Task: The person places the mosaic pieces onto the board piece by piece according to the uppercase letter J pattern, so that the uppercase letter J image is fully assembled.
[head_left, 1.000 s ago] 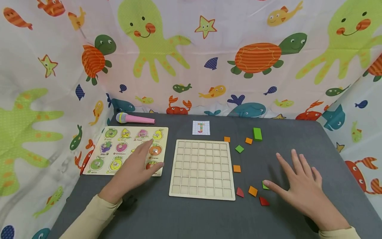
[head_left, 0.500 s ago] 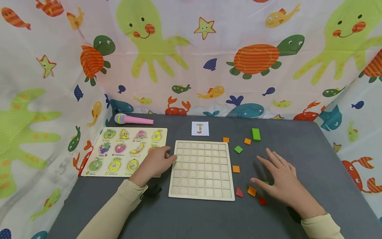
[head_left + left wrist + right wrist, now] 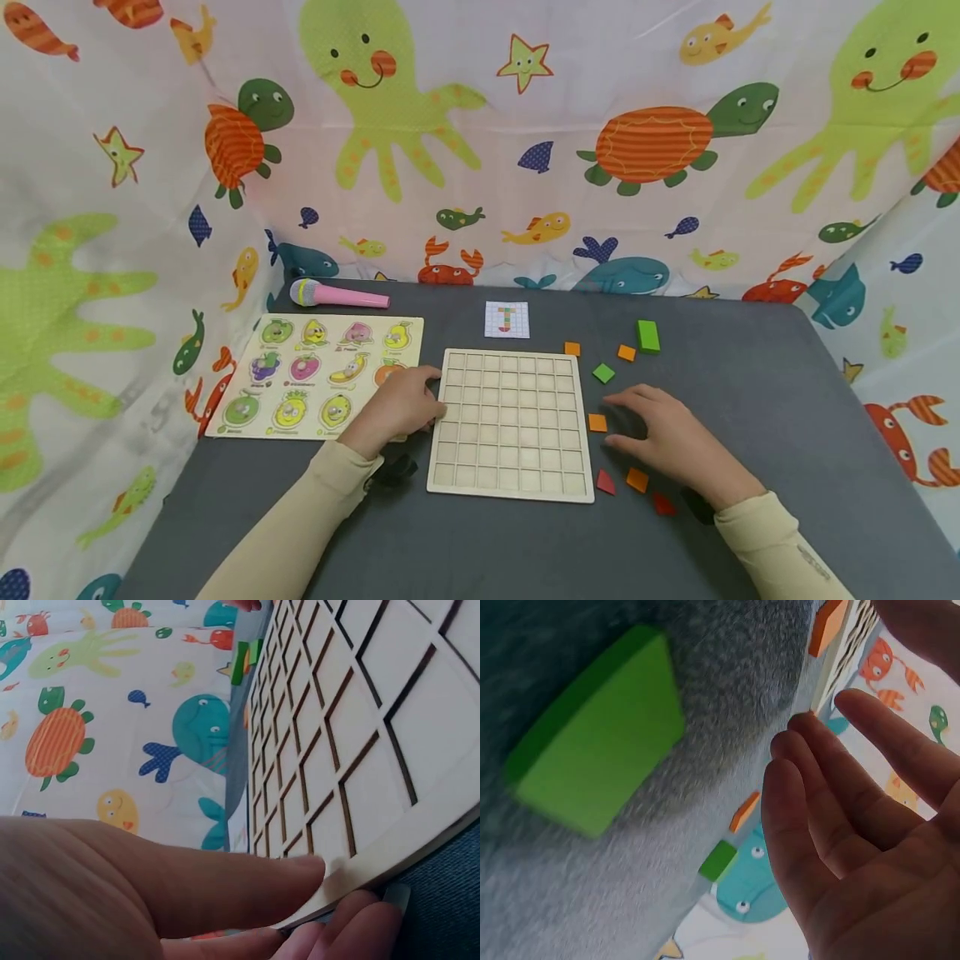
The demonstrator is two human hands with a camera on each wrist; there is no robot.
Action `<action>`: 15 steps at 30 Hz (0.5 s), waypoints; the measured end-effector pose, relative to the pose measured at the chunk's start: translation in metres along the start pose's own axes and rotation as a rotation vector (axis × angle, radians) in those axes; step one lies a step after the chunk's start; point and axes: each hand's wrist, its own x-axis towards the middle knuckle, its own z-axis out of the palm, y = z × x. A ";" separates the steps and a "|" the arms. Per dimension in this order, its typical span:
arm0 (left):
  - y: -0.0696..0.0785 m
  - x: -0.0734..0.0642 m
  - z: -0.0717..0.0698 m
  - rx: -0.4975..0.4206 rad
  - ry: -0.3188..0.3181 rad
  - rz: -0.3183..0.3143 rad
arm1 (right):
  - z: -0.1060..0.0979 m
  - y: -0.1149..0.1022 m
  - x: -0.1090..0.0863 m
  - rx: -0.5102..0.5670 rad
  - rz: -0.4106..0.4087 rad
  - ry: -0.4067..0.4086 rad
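Observation:
A square wooden grid board (image 3: 498,433) lies on the dark table. My left hand (image 3: 401,408) pinches its left edge, the thumb (image 3: 247,892) over the rim and the other fingers below in the left wrist view. My right hand (image 3: 667,433) hovers to the right of the board, thumb and index finger spread beside an orange square tile (image 3: 597,423), holding nothing. The right wrist view shows its fingers (image 3: 829,791) loosely bent and a green tile (image 3: 607,742) on the table, which the hand hides in the head view.
Around the board's right side lie orange tiles (image 3: 637,480), red pieces (image 3: 606,482), a green tile (image 3: 603,373) and a green block (image 3: 648,337). A pattern card (image 3: 507,320) stands behind the board. At left are a fruit puzzle (image 3: 315,383) and a pink toy microphone (image 3: 345,297).
My left hand has moved right from above the fruit puzzle to the board's left edge and taken hold of it. My right hand has moved left toward the board's right side.

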 end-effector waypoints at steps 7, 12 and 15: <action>-0.001 -0.004 0.005 -0.059 -0.017 -0.026 | 0.003 -0.003 0.009 -0.008 0.019 -0.082; 0.000 -0.003 0.001 -0.089 -0.021 -0.053 | 0.005 -0.004 0.016 -0.020 0.008 -0.076; 0.000 0.000 0.000 -0.098 -0.026 -0.055 | 0.006 -0.003 0.019 -0.030 -0.006 -0.054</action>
